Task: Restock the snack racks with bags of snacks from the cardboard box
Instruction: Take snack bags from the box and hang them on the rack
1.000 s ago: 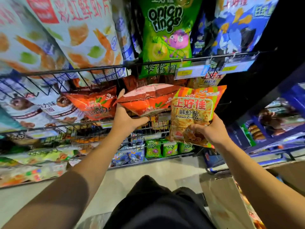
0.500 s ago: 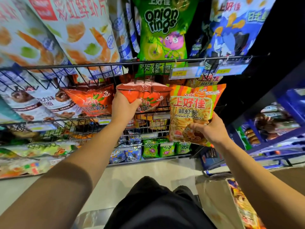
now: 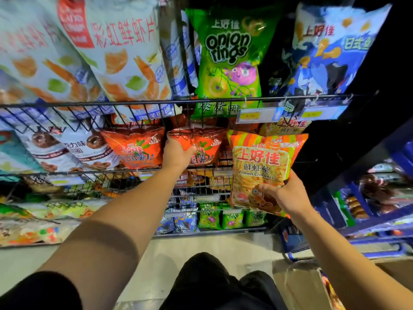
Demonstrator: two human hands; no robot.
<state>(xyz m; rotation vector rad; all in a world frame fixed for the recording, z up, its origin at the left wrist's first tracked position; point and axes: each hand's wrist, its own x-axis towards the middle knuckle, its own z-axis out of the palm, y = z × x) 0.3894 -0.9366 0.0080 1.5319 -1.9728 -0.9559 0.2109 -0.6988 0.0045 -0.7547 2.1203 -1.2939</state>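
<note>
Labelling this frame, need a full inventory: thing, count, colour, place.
onion rings bag: 1 large, green, top rack
rainbow prawn chip bags: 2 or more, pale, top left
blue bag: 1, top right
orange-red bag: 1, middle rack
second orange-red bag: 1, middle rack, held
prawn crackers bag: 1, orange striped, held off the rack
cardboard box: 1, brown, bottom right
left hand: grips second orange-red bag
right hand: grips prawn crackers bag

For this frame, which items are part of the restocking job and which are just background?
In the job:
- left hand gripping the red snack bag
- right hand holding the prawn cracker bag
- wire rack
- cardboard box

Background:
- onion rings bag
- price tags
- floor
</note>
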